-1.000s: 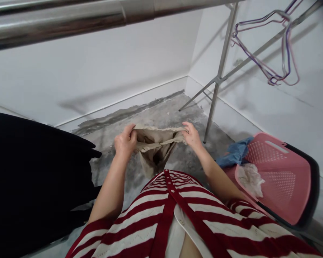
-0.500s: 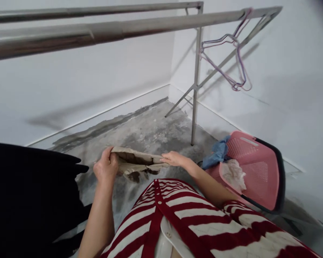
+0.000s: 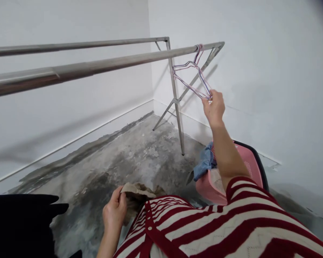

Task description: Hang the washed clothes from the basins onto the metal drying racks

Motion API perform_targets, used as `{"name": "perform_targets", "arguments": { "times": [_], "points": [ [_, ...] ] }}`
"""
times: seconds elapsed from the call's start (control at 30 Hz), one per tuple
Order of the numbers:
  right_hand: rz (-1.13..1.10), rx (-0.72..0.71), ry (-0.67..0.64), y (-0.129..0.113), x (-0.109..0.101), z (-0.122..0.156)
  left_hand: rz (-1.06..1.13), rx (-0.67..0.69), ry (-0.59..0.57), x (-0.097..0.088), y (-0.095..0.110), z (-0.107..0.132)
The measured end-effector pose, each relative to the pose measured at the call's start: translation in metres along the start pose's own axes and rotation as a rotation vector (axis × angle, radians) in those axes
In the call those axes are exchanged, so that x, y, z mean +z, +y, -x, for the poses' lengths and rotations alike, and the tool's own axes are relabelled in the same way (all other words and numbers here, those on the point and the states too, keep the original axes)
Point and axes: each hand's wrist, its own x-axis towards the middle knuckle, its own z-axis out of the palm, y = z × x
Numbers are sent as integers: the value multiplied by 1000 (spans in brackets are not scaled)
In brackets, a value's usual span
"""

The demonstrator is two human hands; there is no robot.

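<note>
My left hand (image 3: 114, 211) is low by my body, shut on a crumpled beige cloth (image 3: 137, 191). Part of the cloth is hidden behind my striped sleeve and front. My right hand (image 3: 214, 107) is raised high and grips the lower ends of a bunch of thin coated wire hangers (image 3: 191, 73). Their hooks still hang over the nearer rail of a metal drying rack (image 3: 123, 59).
A pink plastic laundry basket (image 3: 251, 161) stands at the right, holding a blue cloth (image 3: 204, 163) and something pale. Black fabric (image 3: 16, 218) fills the lower left corner. The stained concrete floor (image 3: 118, 161) runs to white walls behind the rack's legs.
My right hand has let go of the beige cloth and risen to the hangers. My left hand has dropped lower with the cloth. The view has tilted upward.
</note>
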Motion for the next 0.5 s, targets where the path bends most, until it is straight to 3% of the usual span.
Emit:
{"name": "perform_targets", "arguments": {
  "times": [0.13,0.3,0.5],
  "points": [
    [221,98,-84,11,2,-58,31,-109,39,0,-2,2],
    [253,212,-287,18,29,-80,25,-177,44,-2,-2,7],
    [102,266,-175,19,40,-84,22,-185,68,-7,-10,13]
  ]
}}
